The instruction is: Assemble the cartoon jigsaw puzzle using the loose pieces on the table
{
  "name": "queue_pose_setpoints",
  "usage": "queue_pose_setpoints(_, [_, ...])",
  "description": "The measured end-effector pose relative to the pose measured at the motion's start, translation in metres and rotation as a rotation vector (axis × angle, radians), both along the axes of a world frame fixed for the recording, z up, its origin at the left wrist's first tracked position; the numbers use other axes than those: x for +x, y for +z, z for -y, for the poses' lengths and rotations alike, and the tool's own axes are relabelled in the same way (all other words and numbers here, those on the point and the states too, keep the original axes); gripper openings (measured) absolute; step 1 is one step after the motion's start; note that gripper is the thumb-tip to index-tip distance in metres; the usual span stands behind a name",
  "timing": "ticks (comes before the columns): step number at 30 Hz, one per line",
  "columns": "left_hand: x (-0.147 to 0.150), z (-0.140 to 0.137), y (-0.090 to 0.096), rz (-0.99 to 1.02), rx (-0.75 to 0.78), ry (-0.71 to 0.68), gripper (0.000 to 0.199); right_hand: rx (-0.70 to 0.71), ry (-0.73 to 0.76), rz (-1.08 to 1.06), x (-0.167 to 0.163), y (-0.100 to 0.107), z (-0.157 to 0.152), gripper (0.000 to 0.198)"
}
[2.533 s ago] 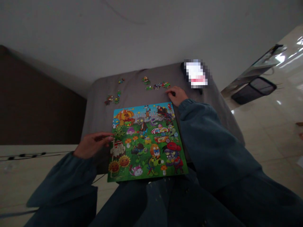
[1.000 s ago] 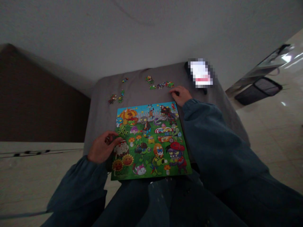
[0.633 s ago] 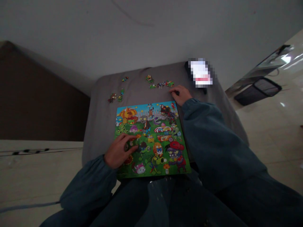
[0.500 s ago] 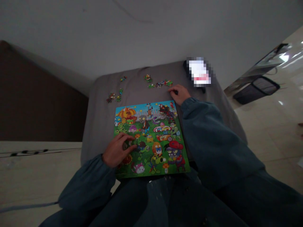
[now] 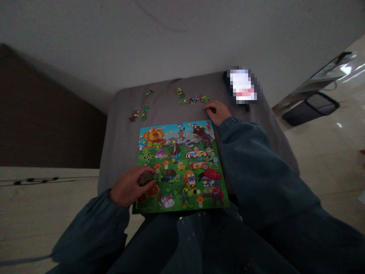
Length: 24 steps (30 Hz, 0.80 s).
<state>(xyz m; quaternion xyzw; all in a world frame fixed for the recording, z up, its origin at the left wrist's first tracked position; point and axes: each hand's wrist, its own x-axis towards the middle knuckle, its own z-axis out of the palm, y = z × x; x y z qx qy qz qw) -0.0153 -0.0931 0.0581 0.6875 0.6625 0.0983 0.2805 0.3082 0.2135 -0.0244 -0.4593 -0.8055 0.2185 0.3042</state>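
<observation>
A square jigsaw puzzle [image 5: 182, 152] with bright cartoon plants and zombies on green lies flat on the grey-covered surface, near my lap. Over its left edge rests my left hand [image 5: 129, 186], with thumb and fingers apart and nothing seen between them; the palm side is hidden. My right hand [image 5: 219, 113] lies on the cloth just beyond the puzzle's top right corner. Its fingers are loosely bent, with a gap between thumb and forefinger, and no object shows in it. Beside its fingertips is a row of joined puzzle pieces [image 5: 194, 100].
More loose pieces lie at the far left [image 5: 134, 115], with a small piece [image 5: 149, 92] and a cluster [image 5: 179, 92] near the wall. A lit, blurred phone [image 5: 242, 86] stands at the far right. A dark bin [image 5: 308, 110] is on the floor to the right.
My left hand has slid left and slightly down across the puzzle, uncovering more of the picture. My right hand has stayed in place; the view has shifted slightly.
</observation>
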Motion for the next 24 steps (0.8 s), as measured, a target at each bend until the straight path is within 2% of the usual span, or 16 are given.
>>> queue_pose_setpoints(10, [-0.025, 0.012, 0.01, -0.091, 0.06, 0.151, 0.053, 0.004, 0.001, 0.004, 0.001, -0.001, -0.001, 0.021])
queue_pose_setpoints(17, [-0.007, 0.021, -0.005, -0.126, 0.147, 0.286, 0.056, 0.005, -0.002, 0.003, 0.001, -0.001, 0.0, 0.022])
queue_pose_setpoints(24, [0.007, 0.024, -0.017, -0.102, 0.143, 0.308, 0.046, 0.007, -0.003, -0.005, 0.001, -0.001, 0.0, 0.02])
